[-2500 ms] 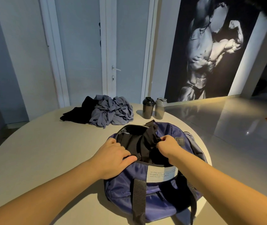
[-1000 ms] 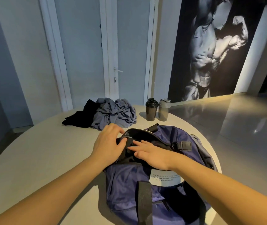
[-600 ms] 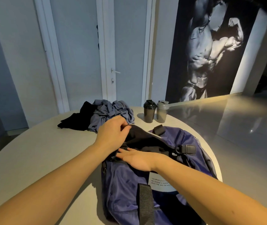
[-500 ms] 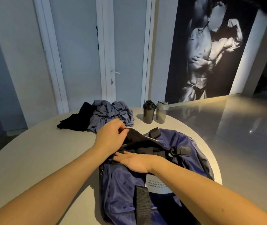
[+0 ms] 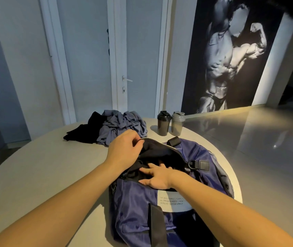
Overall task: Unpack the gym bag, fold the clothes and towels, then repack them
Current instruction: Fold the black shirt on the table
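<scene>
So the left hand [image 5: 124, 150] has its fingers curled over the far rim of the gym bag [image 5: 136, 202], pinching the edge of the opening and holding it up a bit. The right hand [image 5: 155, 177] isn't gripping anything. Its fingers are straight and spread, lying flat on the black fabric [image 5: 157, 152] that fills the mouth of the bag, palm near the front edge of the opening. Can't really tell what that black stuff is, clothes or lining, it's too dark in there.

The bag itself is navy and sits on the near right part of a round pale table [image 5: 35, 166], right in front of the person. It has a white label [image 5: 172, 200] with small print on the front, a black strap [image 5: 157, 227] running down below that, and a metal ring [image 5: 192, 164] on the right end.

Further back on the table there's a crumpled grey-blue pile of clothes [image 5: 122, 125] just past the left hand, with a black garment [image 5: 81, 132] touching it on the left. Right of the pile are two shaker bottles side by side, a black one [image 5: 164, 123] and a grey one [image 5: 177, 123].

Behind all that there's a pale door [image 5: 88, 59], a big bodybuilder poster [image 5: 231, 54] and a shiny floor [image 5: 258, 148].
</scene>
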